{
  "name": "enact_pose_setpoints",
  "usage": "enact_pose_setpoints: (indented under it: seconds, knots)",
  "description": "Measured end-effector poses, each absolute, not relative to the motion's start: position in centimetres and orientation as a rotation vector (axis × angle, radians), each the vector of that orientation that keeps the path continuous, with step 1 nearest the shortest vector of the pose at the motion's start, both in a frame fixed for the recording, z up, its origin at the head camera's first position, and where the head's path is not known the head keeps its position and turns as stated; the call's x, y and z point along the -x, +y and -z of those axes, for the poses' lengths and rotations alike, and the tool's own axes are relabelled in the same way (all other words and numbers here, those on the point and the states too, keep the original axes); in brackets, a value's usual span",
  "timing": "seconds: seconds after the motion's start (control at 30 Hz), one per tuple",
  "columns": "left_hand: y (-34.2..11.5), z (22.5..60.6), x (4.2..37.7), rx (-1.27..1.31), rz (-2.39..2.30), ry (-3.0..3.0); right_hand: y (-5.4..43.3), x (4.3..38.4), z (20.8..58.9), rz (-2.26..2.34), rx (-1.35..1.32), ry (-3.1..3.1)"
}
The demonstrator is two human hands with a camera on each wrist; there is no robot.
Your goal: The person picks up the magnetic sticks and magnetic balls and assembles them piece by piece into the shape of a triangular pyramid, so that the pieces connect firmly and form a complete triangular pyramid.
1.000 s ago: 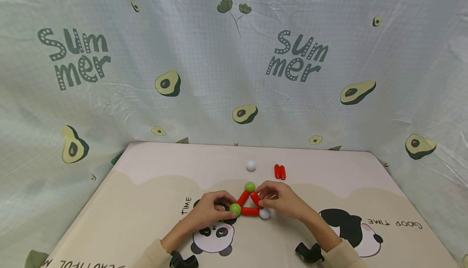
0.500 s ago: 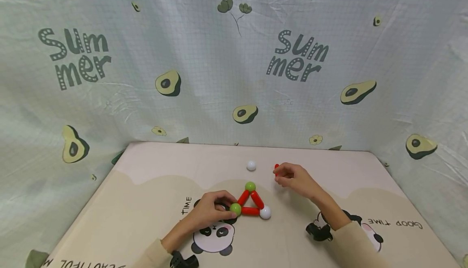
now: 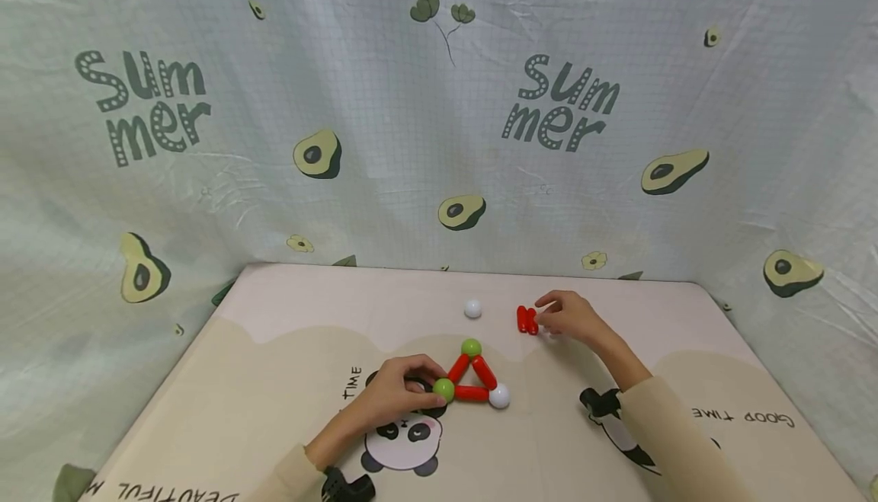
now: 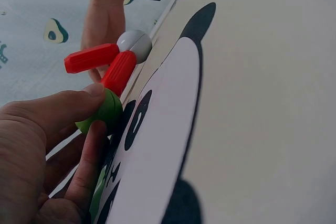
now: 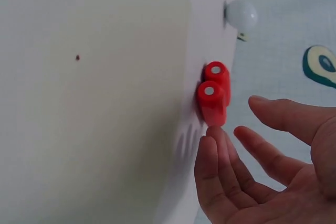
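Observation:
A triangle of red rods (image 3: pixel 471 393) joined by balls lies flat on the mat. Its corners are a green ball (image 3: pixel 471 347) at the top, a white ball (image 3: pixel 499 395) at the right and a second green ball (image 3: pixel 443 389) at the left. My left hand (image 3: pixel 400 389) pinches that left green ball (image 4: pixel 107 111) between thumb and fingers. Two loose red rods (image 3: pixel 527 320) lie side by side farther back; pale discs show in their ends in the right wrist view. Beside them is my right hand (image 5: pixel 262 166), thumb and fingers apart, a fingertip at the nearer rod (image 5: pixel 212 103).
A loose white ball (image 3: pixel 472 308) sits left of the two rods, near the back. The beige mat (image 3: pixel 274 403) carries panda and lettering prints. Behind its far edge hangs a curtain (image 3: pixel 384 144) printed with avocados.
My right hand has left the triangle's right side and moved back and right to the two loose rods, ending on their right. My left hand stays on the green ball.

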State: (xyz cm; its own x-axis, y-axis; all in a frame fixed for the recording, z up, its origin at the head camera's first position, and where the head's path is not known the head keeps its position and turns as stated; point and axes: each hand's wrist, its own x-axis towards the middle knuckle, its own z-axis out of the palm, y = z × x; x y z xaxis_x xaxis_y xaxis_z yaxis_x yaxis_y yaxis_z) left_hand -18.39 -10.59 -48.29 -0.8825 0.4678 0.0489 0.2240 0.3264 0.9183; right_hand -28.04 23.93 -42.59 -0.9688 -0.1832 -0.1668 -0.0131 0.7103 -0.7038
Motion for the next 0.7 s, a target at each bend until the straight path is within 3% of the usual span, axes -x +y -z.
enact_pose_setpoints:
  seconds: [0.7]
  knots:
    - [-10.6, 48.5, 18.4, -0.63, -1.579, 2.372, 23.6, 29.4, 43.6, 1.168, 0.081, 2.584]
